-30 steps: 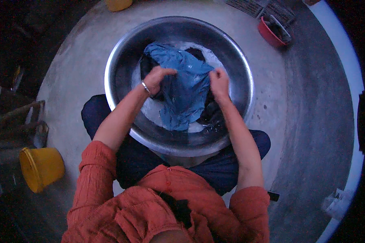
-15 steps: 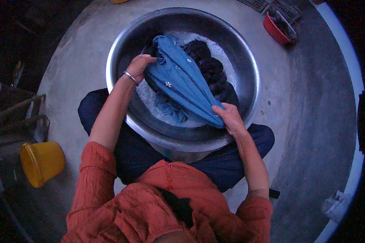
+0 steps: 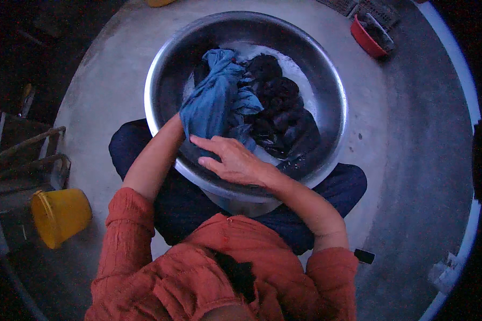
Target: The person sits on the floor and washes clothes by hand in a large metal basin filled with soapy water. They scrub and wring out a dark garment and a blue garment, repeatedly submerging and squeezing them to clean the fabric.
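A wet blue garment point(image 3: 211, 99) hangs over the big metal basin point(image 3: 333, 115), draped around my left wrist. My left forearm point(image 3: 158, 150) runs into the cloth, which hides the left hand and its fingers. Just below the garment's near edge is my right hand point(image 3: 234, 160), forefinger stretched out to the cloth and thumb apart from it. No cloth shows gripped in that hand. Dark wet clothes point(image 3: 284, 109) lie bunched in the basin's right half, with whitish suds point(image 3: 297, 72) around them.
The basin stands between my bent legs on a concrete floor point(image 3: 110, 85). A yellow bucket point(image 3: 64, 214) lies tipped at the left. A red tub point(image 3: 367, 40) stands at the far right. A dark phone-like slab point(image 3: 364, 256) is near my right elbow.
The garment was stretched flat between both hands. Now the left hand is inside the cloth, while the right hand has let go of its corner and moved left across the basin.
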`<act>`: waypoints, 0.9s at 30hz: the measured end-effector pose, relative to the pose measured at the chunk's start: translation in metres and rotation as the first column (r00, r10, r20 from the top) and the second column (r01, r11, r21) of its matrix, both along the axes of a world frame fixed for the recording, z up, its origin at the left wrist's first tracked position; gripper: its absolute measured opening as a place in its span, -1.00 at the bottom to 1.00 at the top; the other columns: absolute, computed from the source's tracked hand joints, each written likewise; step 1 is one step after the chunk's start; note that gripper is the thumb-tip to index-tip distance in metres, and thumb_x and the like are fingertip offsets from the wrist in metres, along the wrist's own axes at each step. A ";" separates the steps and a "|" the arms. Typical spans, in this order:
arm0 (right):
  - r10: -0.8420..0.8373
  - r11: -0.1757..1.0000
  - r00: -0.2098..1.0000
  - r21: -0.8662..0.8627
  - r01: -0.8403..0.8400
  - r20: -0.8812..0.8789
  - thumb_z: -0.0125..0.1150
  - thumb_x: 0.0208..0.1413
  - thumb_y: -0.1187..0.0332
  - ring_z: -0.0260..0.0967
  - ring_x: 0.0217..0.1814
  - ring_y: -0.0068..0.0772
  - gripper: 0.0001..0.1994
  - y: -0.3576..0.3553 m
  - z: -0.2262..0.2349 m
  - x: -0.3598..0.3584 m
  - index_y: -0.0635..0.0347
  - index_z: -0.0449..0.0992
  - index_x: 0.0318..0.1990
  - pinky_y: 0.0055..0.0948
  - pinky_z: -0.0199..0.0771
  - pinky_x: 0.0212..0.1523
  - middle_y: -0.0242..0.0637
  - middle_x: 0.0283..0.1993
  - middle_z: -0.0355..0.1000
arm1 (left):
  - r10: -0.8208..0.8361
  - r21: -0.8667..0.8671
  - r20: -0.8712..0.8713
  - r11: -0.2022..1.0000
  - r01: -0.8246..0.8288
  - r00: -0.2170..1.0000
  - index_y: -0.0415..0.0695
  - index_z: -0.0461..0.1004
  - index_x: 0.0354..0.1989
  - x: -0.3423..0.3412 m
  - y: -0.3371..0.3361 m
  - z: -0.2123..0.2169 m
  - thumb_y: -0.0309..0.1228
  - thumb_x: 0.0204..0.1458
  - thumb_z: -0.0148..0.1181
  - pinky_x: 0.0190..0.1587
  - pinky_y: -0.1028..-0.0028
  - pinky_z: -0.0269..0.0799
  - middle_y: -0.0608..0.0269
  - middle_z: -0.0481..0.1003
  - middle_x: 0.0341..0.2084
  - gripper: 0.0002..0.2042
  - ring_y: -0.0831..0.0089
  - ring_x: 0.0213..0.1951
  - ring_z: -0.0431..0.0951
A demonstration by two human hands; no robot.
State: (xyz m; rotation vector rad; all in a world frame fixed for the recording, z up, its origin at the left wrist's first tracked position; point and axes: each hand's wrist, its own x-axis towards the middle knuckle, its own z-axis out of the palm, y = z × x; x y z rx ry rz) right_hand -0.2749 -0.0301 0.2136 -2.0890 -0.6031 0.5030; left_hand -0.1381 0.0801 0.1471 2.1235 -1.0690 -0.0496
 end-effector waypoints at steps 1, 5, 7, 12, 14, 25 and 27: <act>-0.008 1.000 0.997 0.005 0.008 0.072 0.04 0.04 0.33 0.33 -0.22 -0.42 -0.62 -0.001 -0.010 -0.001 0.19 0.29 0.05 -0.34 0.32 -0.20 -0.19 -0.19 0.36 | -0.017 0.083 0.195 0.997 0.001 0.981 -0.12 0.42 -0.39 0.001 -0.007 0.021 -0.31 -0.11 0.06 -0.19 0.31 0.30 0.06 0.39 -0.43 -0.83 0.15 -0.28 0.38; -0.340 0.885 0.905 0.240 0.399 -0.255 0.02 0.02 0.44 0.36 -0.37 -0.51 -0.65 -0.034 -0.047 0.015 0.23 0.30 0.01 -0.49 0.38 -0.37 -0.22 -0.23 0.35 | -0.090 0.371 0.544 0.917 -0.143 0.834 -0.10 0.36 -0.51 -0.003 -0.017 0.063 -0.33 -0.23 0.07 -0.22 0.35 0.25 0.14 0.36 -0.50 -0.86 0.20 -0.33 0.36; -0.566 0.749 0.785 0.240 0.618 -0.254 0.04 -0.04 0.47 0.35 -0.33 -0.44 -0.63 -0.055 -0.064 0.029 0.20 0.29 0.00 -0.48 0.37 -0.33 -0.16 -0.19 0.33 | -0.092 0.403 0.546 0.900 -0.164 0.833 -0.10 0.34 -0.49 -0.007 -0.019 0.065 -0.33 -0.25 0.07 -0.18 0.37 0.22 0.14 0.34 -0.44 -0.85 0.22 -0.31 0.35; -0.661 0.749 0.643 0.290 0.595 0.387 0.10 -0.11 0.47 0.24 -0.07 -0.36 -0.57 -0.080 -0.093 0.055 0.12 0.27 0.01 -0.45 0.30 -0.12 -0.09 0.04 0.13 | 0.047 -0.041 0.474 0.999 -0.031 0.879 -0.11 0.44 -0.55 -0.019 -0.013 0.059 -0.30 -0.28 0.18 -0.44 0.39 0.38 0.08 0.43 -0.55 -0.84 0.17 -0.44 0.45; -0.515 0.848 0.583 0.271 0.457 0.629 0.08 -0.11 0.48 0.18 0.00 -0.36 -0.57 -0.082 -0.108 0.064 0.09 0.27 0.01 -0.46 0.27 -0.09 -0.12 0.11 0.03 | 0.039 -0.191 0.202 0.982 0.000 0.979 -0.12 0.46 -0.47 -0.014 0.002 0.012 -0.33 -0.24 0.18 -0.32 0.38 0.38 0.09 0.46 -0.45 -0.83 0.20 -0.36 0.46; -0.861 0.471 0.464 0.665 0.580 0.206 -0.22 -0.19 0.68 0.32 -0.19 -0.41 -0.65 -0.133 0.023 0.071 0.21 0.39 -0.22 -0.53 0.26 -0.09 -0.24 -0.27 0.40 | 0.095 -0.405 -0.288 0.890 -0.211 0.953 -0.15 0.41 -0.14 -0.001 0.014 0.017 -0.44 -0.16 0.21 0.06 0.44 0.19 0.11 0.40 -0.14 -0.66 0.31 -0.10 0.35; -0.839 0.544 0.450 0.519 0.659 0.307 -0.16 -0.17 0.63 0.32 -0.25 -0.43 -0.70 -0.154 0.022 0.088 0.21 0.40 -0.24 -0.54 0.28 -0.16 -0.26 -0.32 0.41 | 0.009 -0.483 -0.402 0.848 -0.221 0.915 -0.16 0.40 -0.11 0.008 0.007 0.012 -0.49 -0.13 0.17 0.07 0.47 0.18 0.14 0.39 -0.13 -0.67 0.36 -0.09 0.34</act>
